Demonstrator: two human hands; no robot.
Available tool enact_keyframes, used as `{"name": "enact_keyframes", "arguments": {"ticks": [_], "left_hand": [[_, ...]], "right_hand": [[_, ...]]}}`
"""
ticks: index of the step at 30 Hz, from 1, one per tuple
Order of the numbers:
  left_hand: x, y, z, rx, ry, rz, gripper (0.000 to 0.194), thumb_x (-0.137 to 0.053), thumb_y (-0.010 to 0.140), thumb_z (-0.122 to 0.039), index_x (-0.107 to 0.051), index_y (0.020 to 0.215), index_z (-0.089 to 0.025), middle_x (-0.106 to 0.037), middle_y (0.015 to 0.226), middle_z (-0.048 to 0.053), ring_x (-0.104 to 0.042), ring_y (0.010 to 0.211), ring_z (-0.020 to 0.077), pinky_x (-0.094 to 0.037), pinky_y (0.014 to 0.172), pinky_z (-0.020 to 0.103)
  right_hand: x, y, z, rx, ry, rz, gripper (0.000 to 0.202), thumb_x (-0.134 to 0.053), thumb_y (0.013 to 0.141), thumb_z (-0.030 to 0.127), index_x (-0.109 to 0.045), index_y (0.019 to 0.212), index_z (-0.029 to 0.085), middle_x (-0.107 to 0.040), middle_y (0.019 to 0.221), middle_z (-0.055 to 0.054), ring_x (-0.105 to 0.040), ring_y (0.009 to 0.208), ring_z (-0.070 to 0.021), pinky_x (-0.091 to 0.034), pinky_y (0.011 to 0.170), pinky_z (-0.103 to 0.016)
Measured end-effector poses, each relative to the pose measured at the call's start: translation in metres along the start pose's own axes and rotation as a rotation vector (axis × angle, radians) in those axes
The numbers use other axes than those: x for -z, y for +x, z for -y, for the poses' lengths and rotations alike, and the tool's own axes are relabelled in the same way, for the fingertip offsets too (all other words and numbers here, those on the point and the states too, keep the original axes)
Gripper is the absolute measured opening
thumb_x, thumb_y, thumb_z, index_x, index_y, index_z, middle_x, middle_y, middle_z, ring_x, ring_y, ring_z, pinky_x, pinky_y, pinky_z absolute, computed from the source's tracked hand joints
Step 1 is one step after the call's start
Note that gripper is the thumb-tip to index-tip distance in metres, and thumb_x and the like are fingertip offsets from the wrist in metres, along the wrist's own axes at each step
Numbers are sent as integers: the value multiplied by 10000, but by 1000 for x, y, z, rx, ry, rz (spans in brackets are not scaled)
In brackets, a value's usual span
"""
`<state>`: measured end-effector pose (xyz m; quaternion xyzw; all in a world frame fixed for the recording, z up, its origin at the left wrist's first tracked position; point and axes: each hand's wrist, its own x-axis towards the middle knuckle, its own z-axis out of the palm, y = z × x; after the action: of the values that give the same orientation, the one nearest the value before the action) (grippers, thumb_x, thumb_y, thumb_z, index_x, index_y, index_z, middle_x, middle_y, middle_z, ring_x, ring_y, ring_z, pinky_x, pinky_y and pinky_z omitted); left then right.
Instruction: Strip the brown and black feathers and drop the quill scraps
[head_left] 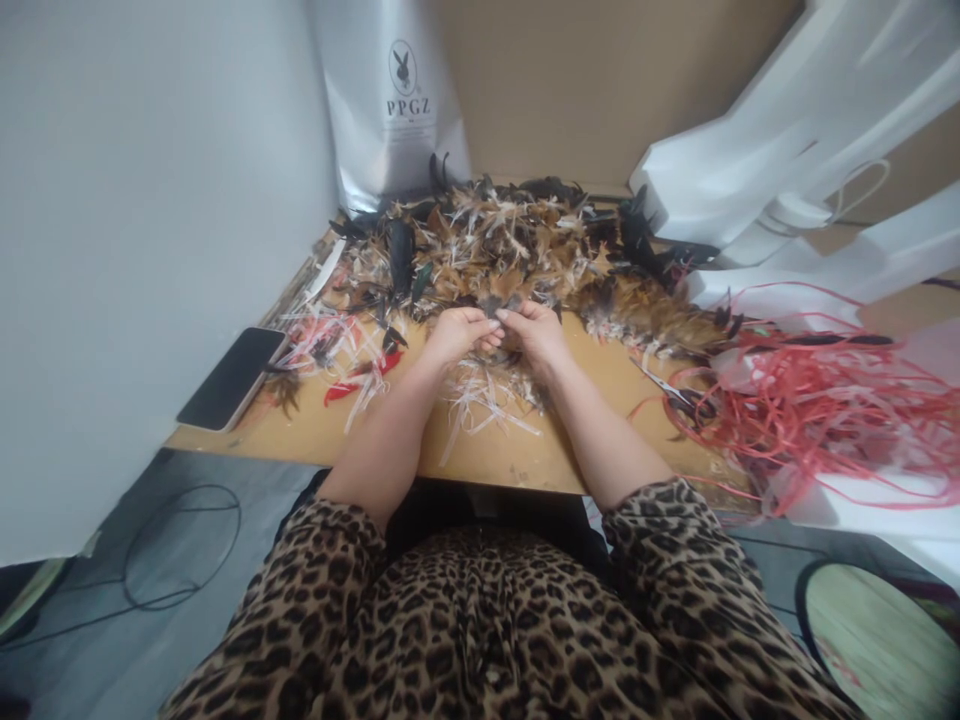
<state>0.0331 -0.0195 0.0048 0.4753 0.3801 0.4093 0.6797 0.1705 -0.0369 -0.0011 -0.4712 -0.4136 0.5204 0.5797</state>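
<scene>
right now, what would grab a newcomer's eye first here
A big heap of brown and black feathers fills the back of the wooden table, with the left hand and right hand pinching a few at its front edge. A tangle of red strips sprawls at the right.

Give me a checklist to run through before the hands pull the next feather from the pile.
1. Left hand and right hand meet at the near edge of the feather pile: ok.
2. What the fingertips pinch: cannot tell.
3. Scissors lie apart from the right hand: ok.
4. Red string tangle stays off the hands: ok.
5. Phone overhangs the table edge: not ok.
</scene>
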Motion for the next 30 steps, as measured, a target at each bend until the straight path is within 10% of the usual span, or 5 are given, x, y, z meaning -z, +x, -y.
{"name": "enact_keyframes", "arguments": {"ticks": [14,24,30], "left_hand": [[-1,-2,0,17,17,-1,128,-707,715,-178,-635,680,-78,-685,670,58,-629,551,85,-474,547,182],[8,2,2,77,-253,-17,123,-719,713,-186,-642,748,-98,-712,799,72,-646,666,74,-489,650,173],[4,2,4,105,-275,-15,119,-731,695,-178,-634,712,-110,-704,739,48,-645,669,81,-497,729,216]], "right_hand": [[-1,-2,0,-112,92,23,378,-813,500,421,-566,670,191,-579,542,49,-526,486,-96,-448,501,-235],[2,-7,4,627,-777,54,187,-642,728,259,-653,889,165,-627,839,-50,-565,781,-161,-461,757,-301],[5,-7,1,712,-939,24,126,-574,797,260,-632,859,168,-610,787,-48,-551,754,-166,-438,726,-287]]}}
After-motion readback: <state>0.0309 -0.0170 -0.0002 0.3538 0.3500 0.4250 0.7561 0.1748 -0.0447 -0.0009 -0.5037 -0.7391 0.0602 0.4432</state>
